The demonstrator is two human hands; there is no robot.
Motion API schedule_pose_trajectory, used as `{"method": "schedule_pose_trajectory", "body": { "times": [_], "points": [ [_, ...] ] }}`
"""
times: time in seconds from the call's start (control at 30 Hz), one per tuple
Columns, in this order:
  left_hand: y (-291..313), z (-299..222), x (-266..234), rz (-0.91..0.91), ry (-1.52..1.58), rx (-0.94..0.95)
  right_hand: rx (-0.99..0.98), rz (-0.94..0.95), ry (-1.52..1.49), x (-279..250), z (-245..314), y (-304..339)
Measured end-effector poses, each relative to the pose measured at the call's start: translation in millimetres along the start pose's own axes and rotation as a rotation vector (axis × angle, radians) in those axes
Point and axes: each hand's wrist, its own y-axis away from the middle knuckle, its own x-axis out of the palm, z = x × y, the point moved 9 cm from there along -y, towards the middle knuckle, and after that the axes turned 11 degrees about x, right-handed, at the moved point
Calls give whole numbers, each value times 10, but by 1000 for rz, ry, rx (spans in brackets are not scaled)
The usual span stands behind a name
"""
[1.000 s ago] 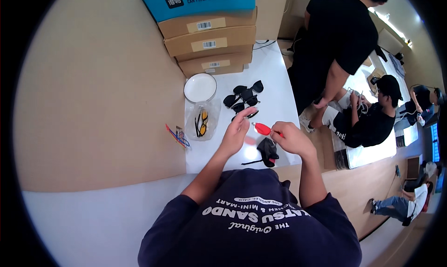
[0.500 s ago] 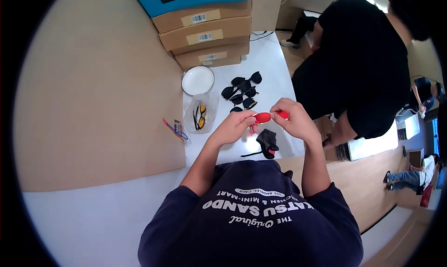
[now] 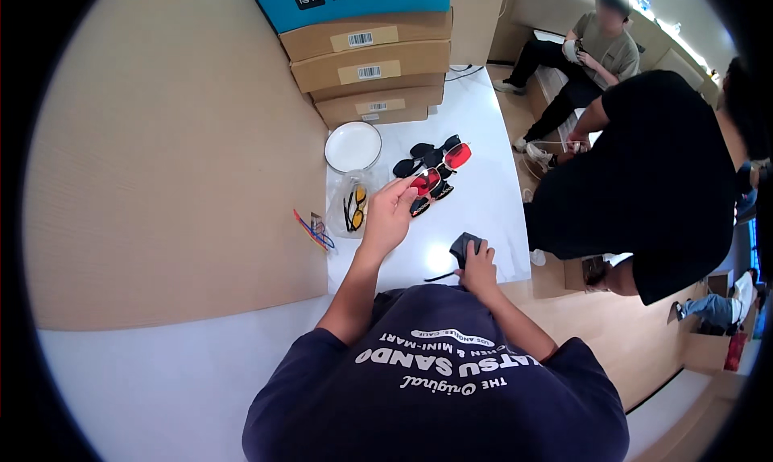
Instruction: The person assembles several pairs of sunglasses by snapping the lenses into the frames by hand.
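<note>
"What's biggest?"
"The white table (image 3: pixel 491 192), mid-frame, then the stacked boxes (image 3: pixel 366 63), top centre."
"Smaller?"
"Dark sunglasses (image 3: pixel 423 150), grouped near centre. Overlapping them in view, red-lensed glasses (image 3: pixel 452 160): the left hand's (image 3: pixel 390 219) fingers are clamped on one end."
"Smallest?"
"The dark pouch (image 3: pixel 463 246), lower centre, under the right hand's (image 3: pixel 481 270) fingers; pinched or merely touched, I can't tell."
"Which step?"
"Laying the glasses among the others, I'd judge. Next calls for a gentle left release without scraping lenses, and a sure right pinch."
</note>
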Motion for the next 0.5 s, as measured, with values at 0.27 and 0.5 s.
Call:
{"method": "schedule_pose_trajectory", "body": {
  "times": [0.27, 0.5],
  "points": [
    [-63, 3, -56, -95, 139, -77, 282, 447, -1315, -66, -292, -697],
    [-9, 51, -225, -130, 171, -139, -417, 709, -2115, -1691, 345, -346]
  ]
}}
